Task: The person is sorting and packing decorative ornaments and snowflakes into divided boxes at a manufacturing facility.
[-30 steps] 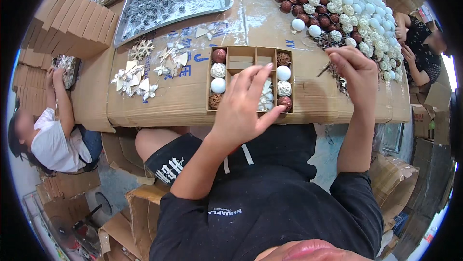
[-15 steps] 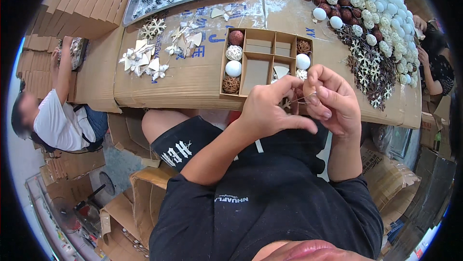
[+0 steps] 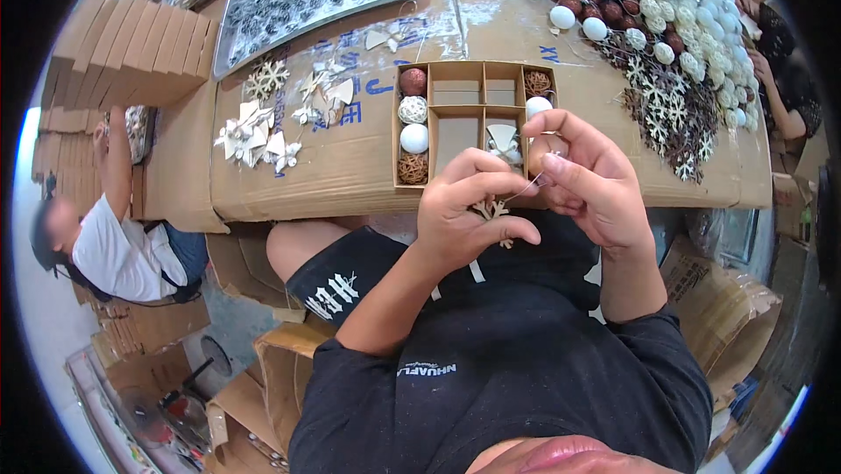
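Observation:
A pale wooden snowflake [image 3: 492, 214] shows in the gap between the thumb and curled fingers of my left hand [image 3: 455, 211]. My left thumb sticks out to the right, and the fingers behind the snowflake are partly hidden. A thin string [image 3: 531, 185] runs from there to my right hand [image 3: 600, 189], where thumb and forefinger pinch it. Both hands are at the near edge of a divided cardboard box [image 3: 460, 139]. Its left column holds a brown ball, two white balls and a twig ball. Right-hand cells hold a twig ball, a white ball and a white flower-like ornament [image 3: 503, 139].
Wooden ornaments [image 3: 254, 137] lie left of the box, below a metal tray [image 3: 229, 45] of dark pinecones. Brown and white balls [image 3: 648, 1] and a heap of snowflakes [image 3: 670, 123] fill the right. Flat boxes [image 3: 144, 36] stand stacked at left. Co-workers sit at both sides.
My hands have shifted slightly left and apart, and the snowflake shows more fully by my left hand. The string between the hands is pulled straighter. The whole view has shifted slightly.

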`<state>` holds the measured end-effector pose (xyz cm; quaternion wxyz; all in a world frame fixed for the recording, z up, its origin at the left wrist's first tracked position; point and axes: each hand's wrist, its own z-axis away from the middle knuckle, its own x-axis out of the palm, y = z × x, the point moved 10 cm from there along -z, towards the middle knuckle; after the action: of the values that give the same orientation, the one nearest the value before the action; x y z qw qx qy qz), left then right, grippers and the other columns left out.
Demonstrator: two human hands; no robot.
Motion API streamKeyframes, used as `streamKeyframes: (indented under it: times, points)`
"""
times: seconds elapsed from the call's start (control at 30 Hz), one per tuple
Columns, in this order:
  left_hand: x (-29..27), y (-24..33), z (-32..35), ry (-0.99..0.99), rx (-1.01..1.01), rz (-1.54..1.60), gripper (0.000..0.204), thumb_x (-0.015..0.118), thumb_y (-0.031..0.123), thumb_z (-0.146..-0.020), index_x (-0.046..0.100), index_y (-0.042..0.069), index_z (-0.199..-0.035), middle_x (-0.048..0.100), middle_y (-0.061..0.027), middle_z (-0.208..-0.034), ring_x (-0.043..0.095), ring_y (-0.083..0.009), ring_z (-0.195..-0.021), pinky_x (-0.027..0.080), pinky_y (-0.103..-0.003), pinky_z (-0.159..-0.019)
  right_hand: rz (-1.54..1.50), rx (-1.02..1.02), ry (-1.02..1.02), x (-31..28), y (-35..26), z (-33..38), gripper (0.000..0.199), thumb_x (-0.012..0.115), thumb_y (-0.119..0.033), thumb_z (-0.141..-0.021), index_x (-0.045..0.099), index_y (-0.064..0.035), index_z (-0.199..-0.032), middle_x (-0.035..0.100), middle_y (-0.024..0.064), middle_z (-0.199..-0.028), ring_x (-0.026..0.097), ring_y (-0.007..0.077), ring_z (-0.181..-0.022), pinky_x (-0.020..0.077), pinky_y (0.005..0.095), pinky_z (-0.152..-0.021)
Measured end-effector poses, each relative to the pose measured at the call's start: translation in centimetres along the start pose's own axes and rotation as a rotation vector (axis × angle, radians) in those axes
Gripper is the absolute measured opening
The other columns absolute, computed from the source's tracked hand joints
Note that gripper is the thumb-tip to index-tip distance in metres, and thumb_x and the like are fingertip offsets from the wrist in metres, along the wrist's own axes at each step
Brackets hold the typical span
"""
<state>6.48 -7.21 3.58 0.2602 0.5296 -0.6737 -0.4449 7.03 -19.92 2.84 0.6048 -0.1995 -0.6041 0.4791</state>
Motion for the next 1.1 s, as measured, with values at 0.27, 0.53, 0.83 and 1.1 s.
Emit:
streamKeyframes:
  times: [0.27,0.53,0.83,1.1]
  points:
    - [4.3,-1.7,1.7,-0.39,-0.374,0.922,0.02,0.078,-0.003,-0.083,0.065,0.005,-0.094,0.071,-0.0111,-0.098,0.065,-0.0189,-0.1,0.05,-0.032,-0.092,0.08,0.042,-0.133,0.4,1.0,0.1,0.031,0.06,-0.014,-0.102,0.05,-0.0032,-0.13,0.056,-0.004,-0.084,0.047,0.0008,-0.065,0.0318,0.0167,-0.053]
    - [9.2,0.7,0.8,-0.495,-0.402,1.152,0.088,0.058,-0.002,-0.085,0.014,-0.002,-0.161,0.058,0.0017,-0.073,0.049,-0.0124,-0.077,0.041,-0.029,-0.075,0.346,-0.077,-0.056,-2.0,-0.6,-0.2,0.018,0.061,-0.005,-0.098,0.057,-0.0002,-0.116,0.054,-0.0048,-0.082,0.049,0.0013,-0.073,0.039,0.0193,-0.064]
    - [5.9,-0.4,-0.3,-0.316,-0.289,1.271,0.064,0.048,-0.009,-0.084,0.045,-0.008,-0.148,0.031,-0.0282,-0.16,0.055,-0.0129,-0.075,0.049,-0.03,-0.074,1.546,-0.092,1.078,-22.4,-10.2,3.7,0.03,0.068,-0.028,-0.089,0.072,-0.005,-0.108,0.073,0.018,-0.088,0.071,0.0343,-0.08,0.0549,0.0429,-0.077]
    - [6.8,-1.0,0.7,-0.41,-0.308,1.153,0.069,0.05,-0.004,-0.082,0.037,-0.011,-0.15,0.026,-0.0395,-0.157,0.05,-0.009,-0.069,0.047,-0.026,-0.068,1.358,-0.064,0.936,-24.8,-9.4,2.9,0.032,0.072,-0.03,-0.085,0.077,-0.0031,-0.102,0.075,0.0168,-0.089,0.072,0.0279,-0.079,0.0554,0.0368,-0.075]
